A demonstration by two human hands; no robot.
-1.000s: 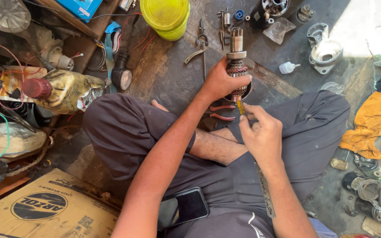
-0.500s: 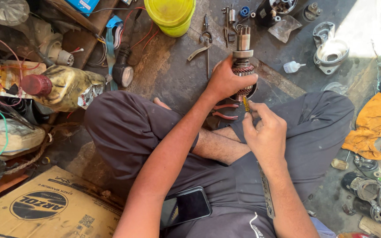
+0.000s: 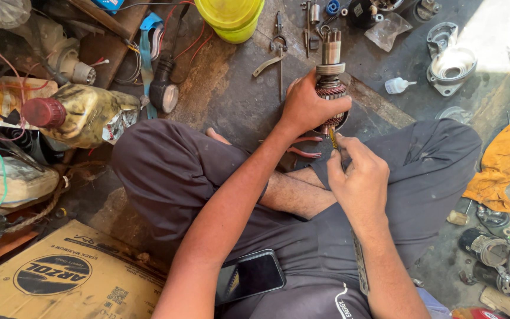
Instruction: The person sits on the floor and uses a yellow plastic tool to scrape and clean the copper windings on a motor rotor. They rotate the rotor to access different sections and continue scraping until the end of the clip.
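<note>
My left hand grips a motor armature upright over my crossed legs; its steel shaft points up and its copper windings show between my fingers. My right hand pinches a thin yellow-handled tool whose tip sits against the lower end of the armature. Red-handled pliers lie on the floor just under my left hand.
A yellow bucket stands at the top. A dirty oil bottle with a red cap lies left. Metal housings, a small white bottle, an orange cloth, motor parts and a cardboard box surround me. A phone rests on my lap.
Both hands have held their grip; the armature stays upright and the scene has shifted slightly in the view as my head moved.
</note>
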